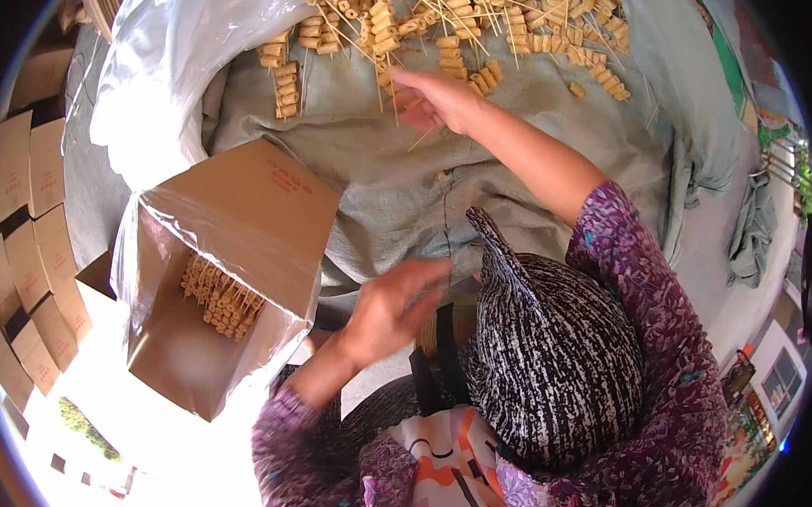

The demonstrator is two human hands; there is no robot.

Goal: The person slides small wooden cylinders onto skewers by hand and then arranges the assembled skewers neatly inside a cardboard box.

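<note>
My right hand (438, 100) reaches over the near edge of a heap of skewered food rolls (457, 11), tan tube-shaped pieces threaded on thin sticks. Its fingers are stretched out and partly blurred. A thin stick (421, 140) shows just below the palm; whether the hand holds it is unclear. My left hand (393, 311) is lower down, between the box and my knee, motion-blurred with thumb and fingers apart and nothing visible in it. To its left, an open cardboard box (245, 199) lined with clear plastic lies tilted. Several rows of skewers (220, 296) are stacked inside it.
Grey-green cloth (395, 185) covers the work surface in folds. A clear plastic sheet (183, 60) hangs at upper left. Stacked cardboard boxes (33, 237) stand along the left. One loose roll (576, 89) and a short skewer (287, 90) lie near the heap's edge.
</note>
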